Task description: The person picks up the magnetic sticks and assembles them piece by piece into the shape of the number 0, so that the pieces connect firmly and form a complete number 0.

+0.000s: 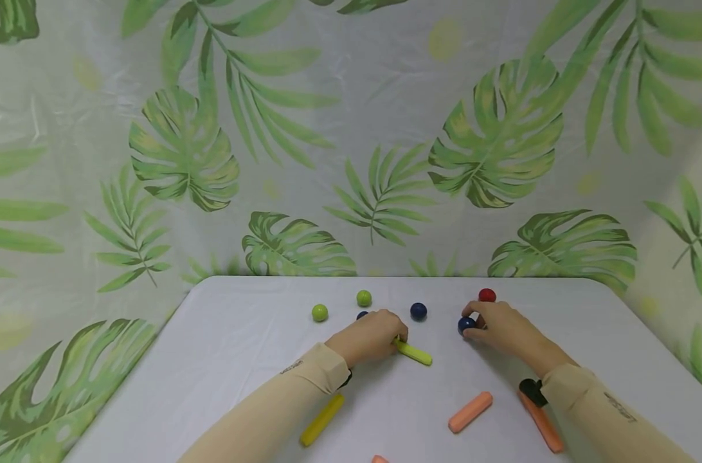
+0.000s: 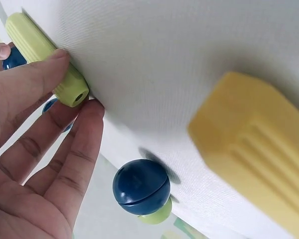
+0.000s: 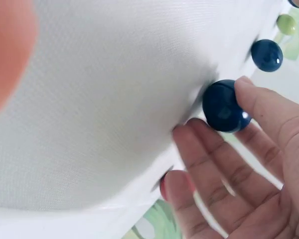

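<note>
Tabletop, green stick between left fingers, blue ball between right fingers

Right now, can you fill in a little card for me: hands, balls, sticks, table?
Left hand: pinches ridged lime-green stick
Right hand: pinches glossy dark-blue ball
Other balls: two glossy lime-green balls, two more dark-blue balls, one red ball
Other sticks: ridged yellow stick, two orange sticks, part of another at bottom edge
Table: white
</note>
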Demonstrator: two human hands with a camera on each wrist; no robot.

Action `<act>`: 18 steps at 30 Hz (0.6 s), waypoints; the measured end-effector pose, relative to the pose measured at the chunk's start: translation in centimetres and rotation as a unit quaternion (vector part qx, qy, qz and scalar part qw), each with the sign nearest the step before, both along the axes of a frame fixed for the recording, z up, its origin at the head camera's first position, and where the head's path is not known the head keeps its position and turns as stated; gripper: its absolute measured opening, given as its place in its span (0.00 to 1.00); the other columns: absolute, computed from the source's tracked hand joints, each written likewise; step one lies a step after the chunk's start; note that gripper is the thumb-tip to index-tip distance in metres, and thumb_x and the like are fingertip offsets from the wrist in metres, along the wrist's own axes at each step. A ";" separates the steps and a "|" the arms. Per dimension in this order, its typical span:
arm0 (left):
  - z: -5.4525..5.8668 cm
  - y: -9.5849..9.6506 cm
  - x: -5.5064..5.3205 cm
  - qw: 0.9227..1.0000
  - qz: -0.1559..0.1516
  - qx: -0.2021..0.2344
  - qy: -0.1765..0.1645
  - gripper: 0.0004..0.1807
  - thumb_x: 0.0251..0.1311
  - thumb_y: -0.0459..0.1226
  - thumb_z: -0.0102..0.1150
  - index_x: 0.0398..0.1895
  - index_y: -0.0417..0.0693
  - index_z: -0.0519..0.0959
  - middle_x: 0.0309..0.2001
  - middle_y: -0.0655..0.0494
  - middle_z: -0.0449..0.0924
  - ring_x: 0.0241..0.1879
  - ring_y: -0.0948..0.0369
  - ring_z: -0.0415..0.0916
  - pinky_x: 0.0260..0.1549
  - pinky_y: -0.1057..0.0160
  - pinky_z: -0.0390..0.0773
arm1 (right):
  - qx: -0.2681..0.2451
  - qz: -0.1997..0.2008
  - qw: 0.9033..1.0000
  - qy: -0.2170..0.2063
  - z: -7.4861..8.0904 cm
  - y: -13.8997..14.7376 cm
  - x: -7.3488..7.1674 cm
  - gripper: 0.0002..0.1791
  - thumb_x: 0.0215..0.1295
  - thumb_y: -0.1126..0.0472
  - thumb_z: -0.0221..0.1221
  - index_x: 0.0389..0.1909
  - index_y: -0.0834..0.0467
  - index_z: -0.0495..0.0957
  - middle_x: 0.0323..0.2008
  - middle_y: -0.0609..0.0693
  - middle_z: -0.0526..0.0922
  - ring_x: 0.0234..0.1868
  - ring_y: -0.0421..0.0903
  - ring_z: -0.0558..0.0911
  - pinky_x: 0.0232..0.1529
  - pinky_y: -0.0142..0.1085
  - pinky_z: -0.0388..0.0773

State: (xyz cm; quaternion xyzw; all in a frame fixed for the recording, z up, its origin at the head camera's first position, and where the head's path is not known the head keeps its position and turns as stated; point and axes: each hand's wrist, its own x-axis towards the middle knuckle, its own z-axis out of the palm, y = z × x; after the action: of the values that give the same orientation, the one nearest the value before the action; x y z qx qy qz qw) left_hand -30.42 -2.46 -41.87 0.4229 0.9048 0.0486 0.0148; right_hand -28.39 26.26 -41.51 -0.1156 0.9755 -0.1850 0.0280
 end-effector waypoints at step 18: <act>0.5 0.3 -0.5 0.999 0.024 0.007 -0.029 0.08 0.71 0.35 0.70 0.49 0.51 0.91 0.47 0.60 0.91 0.42 0.68 0.83 0.44 0.72 0.81 | -0.001 0.028 0.999 -0.026 0.2 0.6 -0.2 0.16 0.65 0.58 0.75 0.48 0.61 0.85 0.30 0.47 0.86 0.31 0.43 0.79 0.34 0.37 0.78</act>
State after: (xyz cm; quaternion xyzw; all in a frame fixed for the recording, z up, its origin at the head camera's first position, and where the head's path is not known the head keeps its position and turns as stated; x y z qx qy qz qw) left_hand -30.89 -2.18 -41.37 0.3998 0.9134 0.0676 0.0366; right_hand -28.59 26.90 -41.28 -0.1377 0.9706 -0.1884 0.0583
